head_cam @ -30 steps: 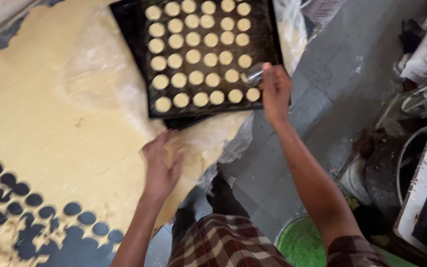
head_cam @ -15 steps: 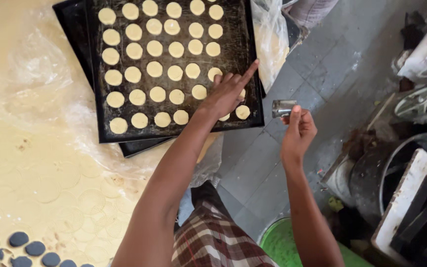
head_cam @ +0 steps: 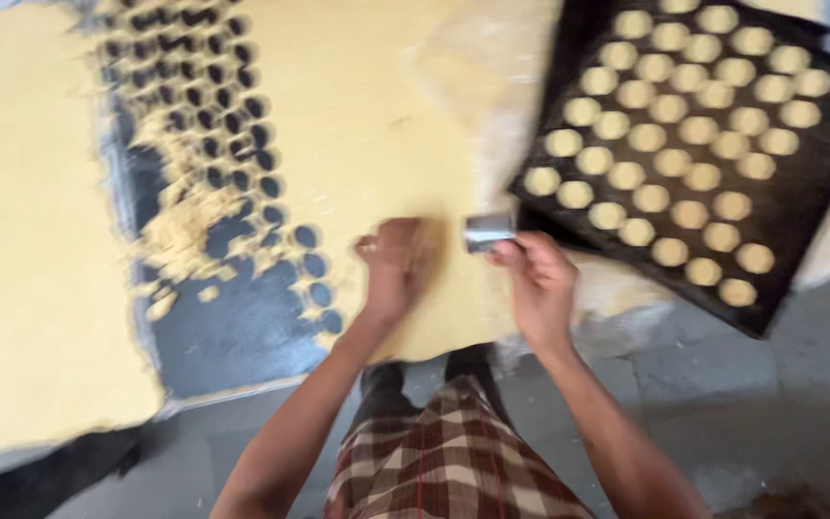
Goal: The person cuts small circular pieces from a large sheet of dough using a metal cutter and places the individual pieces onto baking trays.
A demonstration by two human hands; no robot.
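Cutter (head_cam: pixel 488 231) between dough sheet (head_cam: pixel 367 115) and tray (head_cam: pixel 799 207).

Both forearms are bare all the way up, no sleeves, no watch or bracelets that I can make out. The left hand (head_cam: pixel 391 264) and right hand (head_cam: pixel 535 284) have no gloves or rings, though it's blurry. Just below the hands there's a checked garment (head_cam: pixel 453 461) over the lap, brown and cream plaid with thin red lines.

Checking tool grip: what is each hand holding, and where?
Right hand holds the small metal cutter by its side wall; left hand rests flat on the dough, holding nothing.
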